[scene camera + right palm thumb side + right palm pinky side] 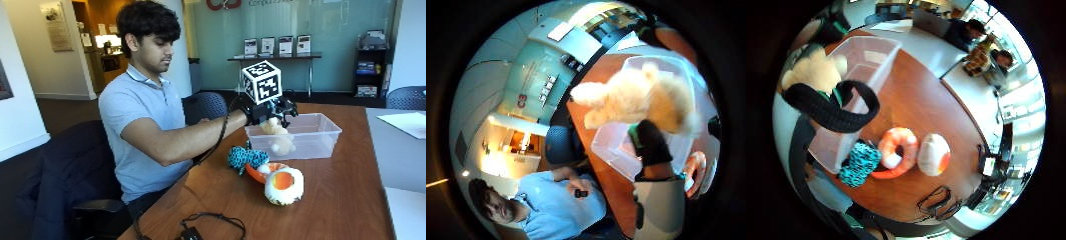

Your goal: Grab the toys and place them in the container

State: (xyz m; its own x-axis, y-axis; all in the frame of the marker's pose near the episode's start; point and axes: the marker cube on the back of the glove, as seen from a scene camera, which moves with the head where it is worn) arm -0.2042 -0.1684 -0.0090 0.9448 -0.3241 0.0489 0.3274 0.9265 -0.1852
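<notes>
My gloved right hand (269, 111) grips a cream plush toy (278, 136) by its top and holds it hanging over the near wall of the clear plastic container (319, 131). The thumb side palm view shows that toy (646, 97) close to the palm above the container (613, 145). The little finger side view shows it (813, 70) behind a black finger (831, 110). On the wooden table (339, 200) in front of the container lie a teal patterned toy (244, 157), an orange ring-shaped toy (259, 172) and a white and orange plush (284, 186).
A black cable (206, 222) lies coiled on the table near its front end. A white table (403, 155) adjoins on the right with a sheet of paper (406, 122). An office chair (206, 106) stands behind the person.
</notes>
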